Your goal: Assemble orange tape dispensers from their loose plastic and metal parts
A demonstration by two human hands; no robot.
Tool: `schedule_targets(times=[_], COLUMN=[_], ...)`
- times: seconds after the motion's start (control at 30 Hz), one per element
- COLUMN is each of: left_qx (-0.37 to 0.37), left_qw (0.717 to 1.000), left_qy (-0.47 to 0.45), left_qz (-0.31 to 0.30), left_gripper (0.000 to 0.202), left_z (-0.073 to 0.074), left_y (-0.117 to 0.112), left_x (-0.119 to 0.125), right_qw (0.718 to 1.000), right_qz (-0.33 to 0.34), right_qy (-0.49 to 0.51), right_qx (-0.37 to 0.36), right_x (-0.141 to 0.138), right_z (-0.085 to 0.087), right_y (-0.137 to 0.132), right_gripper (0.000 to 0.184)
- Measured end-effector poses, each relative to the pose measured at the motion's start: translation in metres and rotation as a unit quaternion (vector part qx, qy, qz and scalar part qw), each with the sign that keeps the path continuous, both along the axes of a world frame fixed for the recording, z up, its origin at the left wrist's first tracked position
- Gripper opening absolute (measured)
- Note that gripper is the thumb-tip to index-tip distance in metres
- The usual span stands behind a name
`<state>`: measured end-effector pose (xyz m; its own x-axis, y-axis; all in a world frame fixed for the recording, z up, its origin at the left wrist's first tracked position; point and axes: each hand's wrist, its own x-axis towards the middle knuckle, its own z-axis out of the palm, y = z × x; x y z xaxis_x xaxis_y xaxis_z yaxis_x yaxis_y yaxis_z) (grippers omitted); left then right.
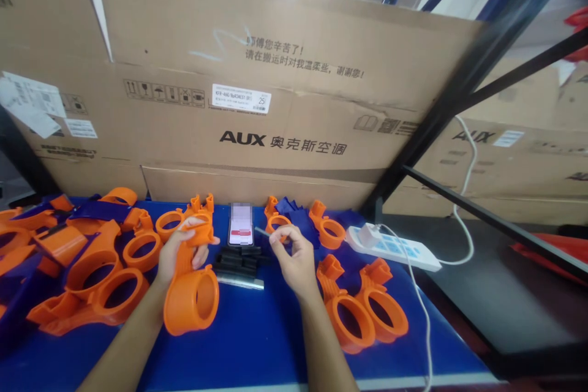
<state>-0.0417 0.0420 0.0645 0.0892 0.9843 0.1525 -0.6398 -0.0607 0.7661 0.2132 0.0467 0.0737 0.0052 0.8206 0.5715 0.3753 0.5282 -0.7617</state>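
My left hand grips the handle end of an orange plastic ring-shaped part, whose wide ring hangs toward me over the blue table. My right hand is closed in a pinch on a thin grey rod-like tool pointing left. Between the hands lie a phone with a lit screen, a stack of small black pieces and a silvery strip.
Many more orange ring parts and purple pieces crowd the table's left side; two orange parts lie at right. A white power strip with cable sits far right. Large cardboard boxes wall off the back; black shelf struts stand right.
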Motion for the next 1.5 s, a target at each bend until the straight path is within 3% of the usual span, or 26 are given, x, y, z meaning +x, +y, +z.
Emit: schedule_targets(times=[0.07, 0.23, 0.57, 0.77, 0.93, 1.03, 1.13, 1.33, 1.43, 1.5], left_qx=[-0.017, -0.037, -0.024, -0.026, -0.045, -0.045, -0.047, -0.048, -0.026, -0.006], left_qw=[1.0, 0.999, 1.0, 0.999, 0.994, 0.988, 0.984, 0.98, 0.974, 0.963], left_qy=[-0.014, -0.022, -0.009, 0.015, 0.061, 0.056, 0.033, -0.026, 0.017, 0.081], left_qz=[-0.003, 0.0, 0.002, 0.02, 0.083, 0.137, 0.168, 0.193, 0.226, 0.258], left_gripper=[0.018, 0.018, 0.012, 0.016, 0.025, 0.037, 0.045, 0.055, 0.063, 0.061], left_z=[0.002, 0.001, -0.003, -0.003, -0.009, -0.011, -0.01, -0.006, -0.012, -0.019], left_y=[0.0, 0.002, 0.005, 0.003, 0.008, 0.009, 0.007, 0.011, 0.006, -0.011], left_x=[0.0, 0.0, -0.002, 0.002, 0.012, 0.016, 0.015, 0.017, 0.029, 0.034], right_qw=[0.995, 0.948, 0.929, 0.942, 0.959, 0.946, 0.938, 0.956, 0.977, 0.984], right_qz=[0.044, 0.14, 0.108, 0.102, 0.187, 0.262, 0.291, 0.265, 0.195, 0.146], right_qy=[-0.091, -0.283, -0.347, -0.315, -0.213, -0.186, -0.183, -0.128, -0.065, -0.052], right_qx=[0.009, -0.023, -0.061, -0.052, -0.029, -0.03, -0.039, 0.011, 0.062, 0.088], right_x=[-0.003, -0.014, 0.001, 0.002, -0.008, -0.019, -0.032, -0.044, -0.041, -0.039], right_z=[0.002, 0.0, -0.004, 0.0, 0.01, 0.009, 0.001, -0.014, -0.015, -0.015], right_y=[-0.005, -0.018, -0.018, -0.018, -0.02, -0.025, -0.029, -0.027, -0.024, -0.024], right_gripper=[0.009, 0.019, 0.022, 0.024, 0.009, 0.025, 0.035, 0.029, 0.024, 0.024])
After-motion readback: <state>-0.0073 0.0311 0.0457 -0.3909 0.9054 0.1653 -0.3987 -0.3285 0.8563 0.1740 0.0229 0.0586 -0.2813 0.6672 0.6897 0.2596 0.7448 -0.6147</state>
